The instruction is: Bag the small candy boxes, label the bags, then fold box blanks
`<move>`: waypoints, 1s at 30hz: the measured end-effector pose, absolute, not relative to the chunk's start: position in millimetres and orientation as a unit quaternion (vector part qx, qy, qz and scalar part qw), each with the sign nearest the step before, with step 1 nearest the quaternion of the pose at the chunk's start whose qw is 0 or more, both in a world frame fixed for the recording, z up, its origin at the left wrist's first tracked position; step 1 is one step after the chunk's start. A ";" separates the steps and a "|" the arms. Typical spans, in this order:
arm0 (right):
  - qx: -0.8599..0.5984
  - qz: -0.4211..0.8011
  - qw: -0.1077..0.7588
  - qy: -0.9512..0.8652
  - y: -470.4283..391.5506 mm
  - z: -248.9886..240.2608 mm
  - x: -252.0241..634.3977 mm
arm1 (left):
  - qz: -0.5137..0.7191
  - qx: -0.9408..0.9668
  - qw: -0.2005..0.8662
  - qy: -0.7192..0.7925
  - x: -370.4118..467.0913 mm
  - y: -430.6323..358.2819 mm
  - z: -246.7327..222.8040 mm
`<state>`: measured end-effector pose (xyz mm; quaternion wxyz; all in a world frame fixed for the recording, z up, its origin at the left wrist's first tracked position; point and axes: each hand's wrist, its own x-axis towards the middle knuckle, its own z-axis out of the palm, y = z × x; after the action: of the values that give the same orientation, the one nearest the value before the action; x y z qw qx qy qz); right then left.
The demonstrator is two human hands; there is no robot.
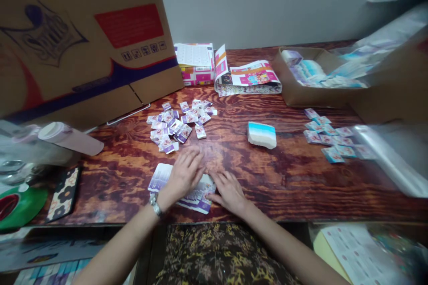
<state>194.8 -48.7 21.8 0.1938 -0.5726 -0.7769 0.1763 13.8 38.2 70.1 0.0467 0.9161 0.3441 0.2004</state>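
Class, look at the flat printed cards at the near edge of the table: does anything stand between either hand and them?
Nothing visible does. The left hand lies over the flat printed cards; the right hand is at their right end. The small boxes lie beyond.

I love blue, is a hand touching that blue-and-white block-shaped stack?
No, the stack lies apart, with bare brown wooden tabletop between it and the right hand.

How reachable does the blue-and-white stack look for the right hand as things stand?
Probably yes: the right hand is at the near purple-and-white cards, and only wooden tabletop shows between it and the blue-and-white stack.
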 end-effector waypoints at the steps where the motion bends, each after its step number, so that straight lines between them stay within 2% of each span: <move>1: -0.571 0.173 0.198 -0.778 -49.0 20.4 193.7 | 0.195 0.916 0.065 0.344 12.6 25.8 67.2; 6: -0.571 0.200 0.262 -0.752 -49.1 20.1 195.6 | 0.163 0.902 0.115 0.383 10.3 -17.9 58.2; 11: -0.550 0.393 0.363 -0.642 -47.0 42.3 199.6 | 0.153 0.890 0.081 0.422 22.7 -46.0 54.2; 13: -0.542 0.427 0.379 -0.617 -45.6 53.4 199.9 | 0.161 0.878 0.076 0.443 27.5 -50.3 51.6; 20: -0.565 0.339 0.402 -0.636 -43.6 71.6 202.0 | 0.245 0.851 0.130 0.446 29.8 -41.3 51.5; 26: -0.529 0.188 0.424 -0.711 -57.4 69.1 198.6 | 0.320 0.818 0.159 0.451 35.1 -34.3 60.1; 28: -0.519 0.195 0.423 -0.717 -61.1 69.5 196.2 | 0.335 0.816 0.161 0.443 36.8 -32.8 60.1; 30: -0.515 0.252 0.434 -0.695 -62.3 71.3 194.8 | 0.331 0.822 0.164 0.433 36.9 -31.9 59.4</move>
<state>194.8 -62.3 71.3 0.4338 -0.5149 -0.6952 0.2519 36.9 -31.9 59.4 0.1638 0.8221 0.4332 0.3312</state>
